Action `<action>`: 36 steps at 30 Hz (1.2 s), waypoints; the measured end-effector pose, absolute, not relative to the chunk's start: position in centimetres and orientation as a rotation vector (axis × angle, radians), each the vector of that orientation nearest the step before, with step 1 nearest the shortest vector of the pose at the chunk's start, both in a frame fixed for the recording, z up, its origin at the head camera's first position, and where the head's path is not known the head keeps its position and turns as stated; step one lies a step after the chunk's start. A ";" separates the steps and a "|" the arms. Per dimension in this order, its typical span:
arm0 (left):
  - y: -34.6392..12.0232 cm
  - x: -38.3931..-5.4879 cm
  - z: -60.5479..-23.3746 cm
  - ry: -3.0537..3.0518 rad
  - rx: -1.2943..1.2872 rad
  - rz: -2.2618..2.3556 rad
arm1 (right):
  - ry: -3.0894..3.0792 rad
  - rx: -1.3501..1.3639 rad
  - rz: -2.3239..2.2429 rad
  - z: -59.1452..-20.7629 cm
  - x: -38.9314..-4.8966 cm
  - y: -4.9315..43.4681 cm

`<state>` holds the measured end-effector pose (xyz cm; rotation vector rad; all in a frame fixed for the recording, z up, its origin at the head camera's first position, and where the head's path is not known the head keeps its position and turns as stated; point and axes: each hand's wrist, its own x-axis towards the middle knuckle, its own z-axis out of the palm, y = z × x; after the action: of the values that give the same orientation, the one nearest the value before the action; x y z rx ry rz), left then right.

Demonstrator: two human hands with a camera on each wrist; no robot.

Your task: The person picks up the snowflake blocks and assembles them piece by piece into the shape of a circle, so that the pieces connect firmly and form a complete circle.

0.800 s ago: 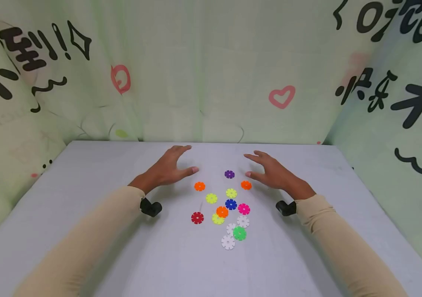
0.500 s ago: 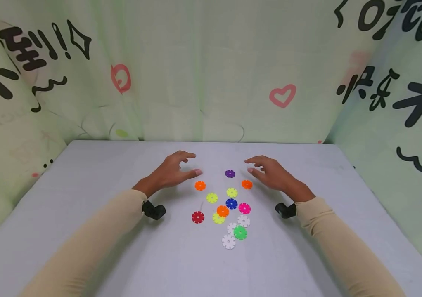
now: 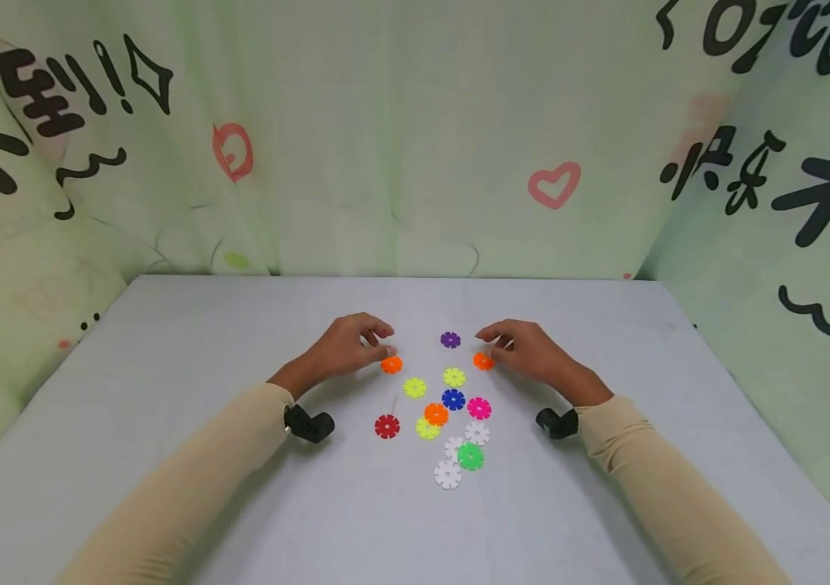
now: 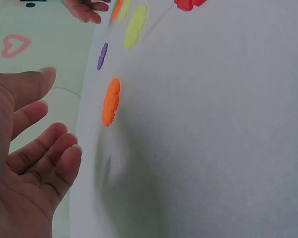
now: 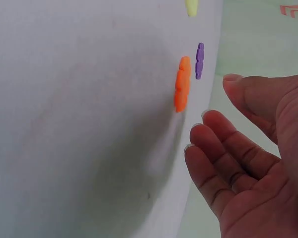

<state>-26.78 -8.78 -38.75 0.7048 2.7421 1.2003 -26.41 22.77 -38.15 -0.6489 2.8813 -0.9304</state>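
Several small flat notched plastic discs lie on the white table. My left hand [image 3: 345, 348] hovers just above and beside the left orange disc [image 3: 391, 366], fingers loosely bent. In the left wrist view a gap separates the fingertips from that orange disc [image 4: 111, 102], and nothing is held. Over the right orange disc [image 3: 482, 362] hangs my right hand [image 3: 526, 351], thumb and fingers apart and holding nothing; it partly hides the disc in the head view. The right wrist view shows that orange disc [image 5: 182, 84] flat on the cloth. Between the hands lies a purple disc [image 3: 450, 340].
Nearer me lie yellow discs [image 3: 415, 387], a blue disc [image 3: 453, 399], a pink disc [image 3: 479, 408], a red disc [image 3: 387, 426], white discs [image 3: 447, 474] and a green disc [image 3: 470, 457] overlapping a white one. A printed curtain [image 3: 386, 146] borders the table [image 3: 276, 520].
Both hands have come down and slightly nearer me, toward the two outer orange discs. Their fingers have bent, with the thumbs closer to the fingers. The discs have stayed in place.
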 end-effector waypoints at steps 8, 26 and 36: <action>-8.3 -26.6 -39.2 2.707 0.644 1.137 | 2.848 -0.606 -0.933 -38.7 -26.0 22.3; -6.9 -26.7 -39.7 2.733 0.674 0.783 | 2.909 -0.564 -0.783 -39.4 -25.8 21.8; -6.6 -26.3 -39.8 2.730 0.640 0.943 | 2.940 -0.528 -0.758 -39.3 -25.6 21.6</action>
<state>-26.26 -6.59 -39.82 0.6400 2.7297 0.9431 -25.65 21.57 -39.30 -0.5283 2.9403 -0.7583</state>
